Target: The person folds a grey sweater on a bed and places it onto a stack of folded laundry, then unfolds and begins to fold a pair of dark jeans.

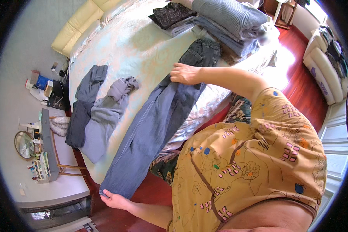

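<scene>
A pair of dark blue jeans (143, 127) lies stretched lengthwise along the edge of the bed, waist end at the far right. My left hand (116, 200) pinches the hem of the legs at the near end, just past the bed's edge. Farther up, my right hand (185, 73) is closed on the denim below the hips, knuckles upward. The dark waist part (203, 52) with its pockets rests flat beyond it. The legs lie one over the other with soft creases.
The bed (131, 50) has a pale patterned cover. Left of the jeans lie a grey garment (104, 120) and dark folded trousers (81, 112). A stack of folded clothes (236, 27) and a black garment (172, 15) sit at the far end. A cream sofa (323, 69) stands right.
</scene>
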The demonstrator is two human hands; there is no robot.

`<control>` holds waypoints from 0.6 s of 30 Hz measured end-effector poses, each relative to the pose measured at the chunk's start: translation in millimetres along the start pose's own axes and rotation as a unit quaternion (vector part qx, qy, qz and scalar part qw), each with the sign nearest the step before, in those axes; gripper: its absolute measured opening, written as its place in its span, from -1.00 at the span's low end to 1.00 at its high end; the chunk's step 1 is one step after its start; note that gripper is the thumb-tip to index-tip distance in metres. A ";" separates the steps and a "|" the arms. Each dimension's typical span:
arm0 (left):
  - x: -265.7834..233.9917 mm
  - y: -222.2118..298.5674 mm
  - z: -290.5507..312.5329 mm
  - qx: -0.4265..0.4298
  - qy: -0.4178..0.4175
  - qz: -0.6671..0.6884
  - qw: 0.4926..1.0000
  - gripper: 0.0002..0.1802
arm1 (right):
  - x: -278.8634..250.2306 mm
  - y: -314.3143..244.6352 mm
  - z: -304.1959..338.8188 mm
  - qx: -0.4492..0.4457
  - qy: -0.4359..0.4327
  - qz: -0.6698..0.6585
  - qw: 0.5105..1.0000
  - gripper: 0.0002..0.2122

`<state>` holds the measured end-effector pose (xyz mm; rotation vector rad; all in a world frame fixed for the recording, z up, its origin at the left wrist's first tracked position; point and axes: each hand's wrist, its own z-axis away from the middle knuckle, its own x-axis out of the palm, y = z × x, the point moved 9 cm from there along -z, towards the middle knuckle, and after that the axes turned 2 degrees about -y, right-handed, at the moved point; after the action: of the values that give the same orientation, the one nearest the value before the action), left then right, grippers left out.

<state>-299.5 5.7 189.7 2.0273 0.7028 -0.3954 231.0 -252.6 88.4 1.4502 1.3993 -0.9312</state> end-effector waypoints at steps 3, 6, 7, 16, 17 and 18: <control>-12.6 -26.1 -6.3 -0.034 -0.009 -0.040 0.999 -0.62 | -39.0 -41.5 39.3 -0.055 0.050 0.009 0.997 -0.89; -2.4 -38.1 -0.4 -0.049 -0.027 -0.026 0.998 -0.60 | -18.6 -65.4 70.3 -0.039 0.001 -0.021 0.999 -0.88; -6.7 -40.9 8.2 -0.052 -0.029 -0.027 0.998 -0.60 | -16.5 -73.3 73.0 -0.051 0.033 -0.023 0.998 -0.87; -10.4 -46.2 32.8 -0.044 -0.059 0.031 0.997 -0.58 | 1.7 -83.1 63.2 -0.009 -0.048 -0.104 0.993 -0.86; -12.9 -47.7 37.7 -0.043 -0.064 0.046 0.996 -0.58 | 9.5 -79.8 55.8 0.022 -0.104 -0.107 0.989 -0.82; -14.9 -50.7 40.9 -0.042 -0.069 0.060 0.995 -0.59 | 17.0 -76.2 48.4 0.053 -0.160 -0.109 0.980 -0.76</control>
<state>-342.6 -13.2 142.3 1.9314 0.5021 -0.4231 159.6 -295.3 49.4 1.1723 1.2977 -1.3342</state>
